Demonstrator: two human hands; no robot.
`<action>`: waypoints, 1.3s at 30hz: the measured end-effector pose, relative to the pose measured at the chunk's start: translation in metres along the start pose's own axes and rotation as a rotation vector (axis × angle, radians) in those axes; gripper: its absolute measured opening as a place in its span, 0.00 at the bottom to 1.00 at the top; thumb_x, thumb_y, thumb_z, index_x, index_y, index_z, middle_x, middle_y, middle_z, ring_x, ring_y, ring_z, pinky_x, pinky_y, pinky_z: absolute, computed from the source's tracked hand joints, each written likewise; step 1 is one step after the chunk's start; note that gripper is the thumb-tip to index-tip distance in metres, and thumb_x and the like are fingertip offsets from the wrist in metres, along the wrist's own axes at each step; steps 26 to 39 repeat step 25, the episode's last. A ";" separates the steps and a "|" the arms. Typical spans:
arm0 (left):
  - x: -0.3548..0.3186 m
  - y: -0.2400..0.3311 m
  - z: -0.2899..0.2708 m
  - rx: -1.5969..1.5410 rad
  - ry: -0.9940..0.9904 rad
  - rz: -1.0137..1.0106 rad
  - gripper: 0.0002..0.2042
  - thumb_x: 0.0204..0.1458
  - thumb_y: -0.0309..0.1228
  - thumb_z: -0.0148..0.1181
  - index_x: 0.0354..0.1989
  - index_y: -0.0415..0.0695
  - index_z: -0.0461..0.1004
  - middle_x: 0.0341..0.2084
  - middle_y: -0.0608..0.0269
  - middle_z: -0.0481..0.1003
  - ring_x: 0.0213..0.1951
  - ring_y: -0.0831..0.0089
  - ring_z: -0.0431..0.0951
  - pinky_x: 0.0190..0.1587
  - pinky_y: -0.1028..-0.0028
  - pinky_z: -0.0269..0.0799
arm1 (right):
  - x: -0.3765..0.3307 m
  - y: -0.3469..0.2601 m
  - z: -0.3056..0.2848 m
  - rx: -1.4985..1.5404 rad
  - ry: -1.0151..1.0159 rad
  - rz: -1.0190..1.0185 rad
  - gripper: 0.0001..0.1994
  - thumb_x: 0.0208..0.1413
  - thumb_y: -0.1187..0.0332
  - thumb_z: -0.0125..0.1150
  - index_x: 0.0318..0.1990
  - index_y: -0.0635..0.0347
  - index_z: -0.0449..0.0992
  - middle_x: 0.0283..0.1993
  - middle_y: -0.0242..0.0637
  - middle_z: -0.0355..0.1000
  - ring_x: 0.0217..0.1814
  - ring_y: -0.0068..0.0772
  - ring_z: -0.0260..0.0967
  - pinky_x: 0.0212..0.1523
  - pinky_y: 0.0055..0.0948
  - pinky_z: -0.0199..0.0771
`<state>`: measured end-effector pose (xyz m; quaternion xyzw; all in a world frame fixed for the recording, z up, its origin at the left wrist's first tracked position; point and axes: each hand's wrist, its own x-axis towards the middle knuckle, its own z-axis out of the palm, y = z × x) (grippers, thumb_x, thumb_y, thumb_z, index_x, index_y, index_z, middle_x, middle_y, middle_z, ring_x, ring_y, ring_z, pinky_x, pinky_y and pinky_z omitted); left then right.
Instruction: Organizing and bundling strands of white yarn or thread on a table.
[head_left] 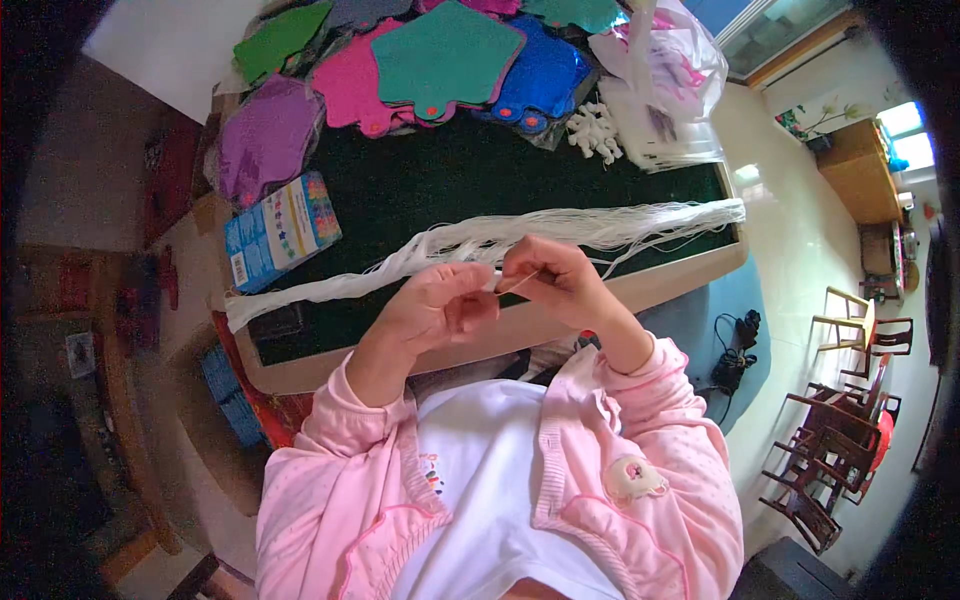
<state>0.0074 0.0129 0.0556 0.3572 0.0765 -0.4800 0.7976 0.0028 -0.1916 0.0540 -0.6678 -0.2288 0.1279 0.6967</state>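
Felt shapes (447, 60) beyond white strings (560, 232)

At twelve o'clock lie flat star-shaped felt pieces (447, 55) in teal, pink, blue and purple, matt and fuzzy. A long bundle of white thread (520, 238), fine and slightly glossy, crosses the dark green matt tabletop (440, 180). At one o'clock sits a crinkled, glossy clear plastic bag (665, 80).
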 end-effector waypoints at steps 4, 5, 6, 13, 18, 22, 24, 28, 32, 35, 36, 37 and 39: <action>0.005 -0.005 -0.006 0.090 0.063 0.133 0.10 0.52 0.38 0.57 0.33 0.44 0.73 0.20 0.62 0.75 0.15 0.80 0.71 0.13 0.82 0.62 | 0.000 -0.002 -0.001 -0.163 0.039 0.003 0.06 0.51 0.82 0.55 0.35 0.63 0.69 0.24 0.26 0.61 0.23 0.11 0.57 0.24 0.14 0.58; 0.005 -0.005 -0.006 0.129 0.081 0.191 0.08 0.51 0.36 0.59 0.32 0.44 0.73 0.20 0.63 0.75 0.15 0.81 0.71 0.14 0.82 0.62 | 0.001 -0.006 0.000 -0.249 0.051 -0.027 0.06 0.50 0.82 0.55 0.35 0.62 0.69 0.22 0.25 0.59 0.22 0.10 0.55 0.23 0.15 0.57; 0.004 -0.005 -0.006 0.128 0.082 0.192 0.08 0.51 0.36 0.59 0.32 0.44 0.73 0.20 0.63 0.75 0.15 0.81 0.71 0.14 0.82 0.62 | 0.001 -0.012 0.001 -0.247 0.050 -0.027 0.06 0.50 0.82 0.55 0.35 0.62 0.69 0.22 0.25 0.59 0.22 0.10 0.55 0.23 0.15 0.57; 0.002 0.001 -0.001 0.333 0.295 0.335 0.07 0.51 0.31 0.58 0.29 0.40 0.76 0.20 0.62 0.76 0.15 0.83 0.70 0.17 0.83 0.64 | -0.010 -0.031 0.001 -0.607 -0.102 0.030 0.05 0.48 0.76 0.56 0.34 0.61 0.70 0.24 0.41 0.67 0.23 0.41 0.67 0.24 0.31 0.65; -0.002 -0.002 0.015 0.677 0.307 0.372 0.06 0.51 0.29 0.58 0.29 0.38 0.77 0.19 0.65 0.75 0.17 0.83 0.70 0.19 0.84 0.64 | -0.007 -0.048 0.000 -0.694 -0.118 -0.046 0.04 0.49 0.77 0.54 0.34 0.63 0.69 0.28 0.44 0.69 0.28 0.47 0.69 0.26 0.34 0.67; -0.005 -0.012 0.017 0.701 0.148 0.451 0.05 0.51 0.26 0.57 0.31 0.39 0.77 0.21 0.68 0.74 0.21 0.83 0.70 0.23 0.84 0.64 | 0.007 -0.029 -0.003 -0.517 0.009 -0.057 0.05 0.48 0.76 0.54 0.35 0.59 0.70 0.29 0.45 0.70 0.32 0.45 0.71 0.29 0.37 0.68; -0.004 -0.014 0.015 0.769 0.130 0.662 0.04 0.51 0.25 0.56 0.33 0.41 0.77 0.27 0.67 0.74 0.23 0.84 0.69 0.26 0.82 0.64 | 0.008 -0.018 -0.001 -0.393 0.029 -0.013 0.06 0.49 0.76 0.54 0.35 0.58 0.70 0.29 0.45 0.69 0.31 0.44 0.71 0.30 0.36 0.68; -0.003 -0.013 0.015 0.770 0.128 0.664 0.04 0.51 0.25 0.56 0.33 0.41 0.77 0.27 0.67 0.74 0.23 0.84 0.69 0.26 0.82 0.64 | 0.007 -0.013 0.001 -0.397 0.024 0.012 0.05 0.50 0.76 0.54 0.35 0.58 0.70 0.30 0.46 0.70 0.32 0.42 0.71 0.31 0.37 0.68; -0.003 -0.013 0.015 0.770 0.128 0.664 0.04 0.51 0.25 0.56 0.33 0.41 0.77 0.27 0.67 0.74 0.23 0.84 0.69 0.26 0.82 0.64 | 0.007 -0.013 0.001 -0.397 0.024 0.012 0.05 0.50 0.76 0.54 0.35 0.58 0.70 0.30 0.46 0.70 0.32 0.42 0.71 0.31 0.37 0.68; -0.003 -0.013 0.015 0.770 0.128 0.664 0.04 0.51 0.25 0.56 0.33 0.41 0.77 0.27 0.67 0.74 0.23 0.84 0.69 0.26 0.82 0.64 | 0.007 -0.013 0.001 -0.397 0.024 0.012 0.05 0.50 0.76 0.54 0.35 0.58 0.70 0.30 0.46 0.70 0.32 0.42 0.71 0.31 0.37 0.68; -0.003 -0.013 0.015 0.770 0.128 0.664 0.04 0.51 0.25 0.56 0.33 0.41 0.77 0.27 0.67 0.74 0.23 0.84 0.69 0.26 0.82 0.64 | 0.007 -0.013 0.001 -0.397 0.024 0.012 0.05 0.50 0.76 0.54 0.35 0.58 0.70 0.30 0.46 0.70 0.32 0.42 0.71 0.31 0.37 0.68; -0.003 -0.013 0.015 0.770 0.128 0.664 0.04 0.51 0.25 0.56 0.33 0.41 0.77 0.27 0.67 0.74 0.23 0.84 0.69 0.26 0.82 0.64 | 0.007 -0.013 0.001 -0.397 0.024 0.012 0.05 0.50 0.76 0.54 0.35 0.58 0.70 0.30 0.46 0.70 0.32 0.42 0.71 0.31 0.37 0.68; -0.003 -0.013 0.015 0.770 0.128 0.664 0.04 0.51 0.25 0.56 0.33 0.41 0.77 0.27 0.67 0.74 0.23 0.84 0.69 0.26 0.82 0.64 | 0.007 -0.013 0.001 -0.397 0.024 0.012 0.05 0.50 0.76 0.54 0.35 0.58 0.70 0.30 0.46 0.70 0.32 0.42 0.71 0.31 0.37 0.68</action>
